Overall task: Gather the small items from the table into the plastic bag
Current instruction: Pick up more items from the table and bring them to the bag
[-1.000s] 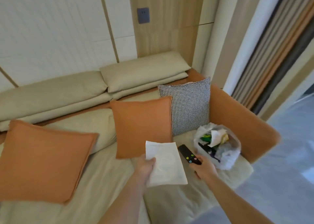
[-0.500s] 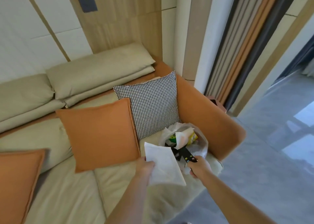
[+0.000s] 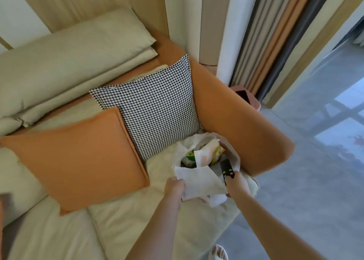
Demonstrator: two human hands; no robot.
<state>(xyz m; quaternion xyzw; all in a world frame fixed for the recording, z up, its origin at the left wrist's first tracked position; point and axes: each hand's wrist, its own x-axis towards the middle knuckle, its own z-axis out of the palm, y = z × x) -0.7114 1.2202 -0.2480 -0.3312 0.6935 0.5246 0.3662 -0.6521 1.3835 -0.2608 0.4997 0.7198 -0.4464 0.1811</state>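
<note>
Left hand [image 3: 174, 187] pinches one flat white paper packet [image 3: 199, 181]; right hand [image 3: 236, 185] grips one black remote control [image 3: 226, 168]. Both are held over the open translucent plastic bag [image 3: 235, 157] at the beige sofa seat's [image 3: 137, 220] right end by the orange armrest [image 3: 236, 125]. Inside the bag: yellow-and-white wrappers [image 3: 208, 153]. Two cushions beside: one orange cushion [image 3: 78, 153], one houndstooth cushion [image 3: 155, 112].
</note>
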